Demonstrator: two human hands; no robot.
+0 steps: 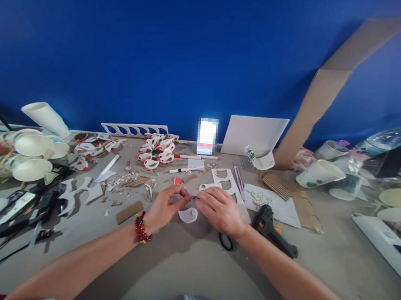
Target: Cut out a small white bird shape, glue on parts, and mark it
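Both hands meet over the middle of the table. My left hand (166, 206), with a red bead bracelet (143, 228) at the wrist, pinches thumb and forefinger together. My right hand (219, 207) has its fingers bent and pressed together close opposite. A tiny dark bit shows between the fingertips, too small to name. Just below them a white teardrop-shaped cutout (187, 215) with a small round spot lies flat on the table. Black scissor handles (227, 242) show partly under my right wrist. A black glue gun (273, 231) lies right of my right forearm.
Finished white birds with red beaks (156, 149) are grouped at the back. Cardboard scraps (133, 182) litter the left middle. A lit phone (207, 136) leans on the blue wall. Paper cups (34, 144) stand left, another cup (321, 174) right. A purple knife (239, 182) lies by a drawing (288, 209).
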